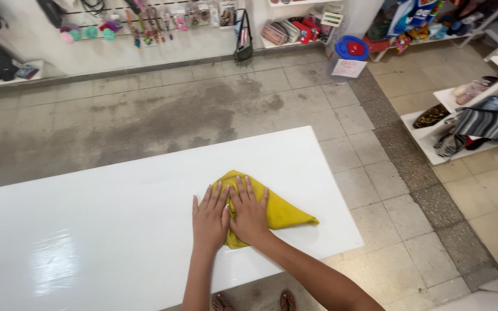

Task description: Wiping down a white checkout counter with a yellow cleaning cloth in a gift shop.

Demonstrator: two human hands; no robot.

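Observation:
A folded yellow cloth (286,212) lies on the white table (99,230) near its right end. My left hand (210,217) rests flat on the cloth's left part, fingers spread. My right hand (249,214) lies flat beside it, pressing on the middle of the cloth, with its fingers apart. The two hands touch side by side. A pointed corner of the cloth sticks out to the right of my hands.
The table's right edge (341,196) drops to a tiled floor (410,190). White shelves with shoes and striped fabric (485,124) stand at right. A wall display of small goods (145,23) runs along the back. A blue-lidded container (350,55) sits on the floor.

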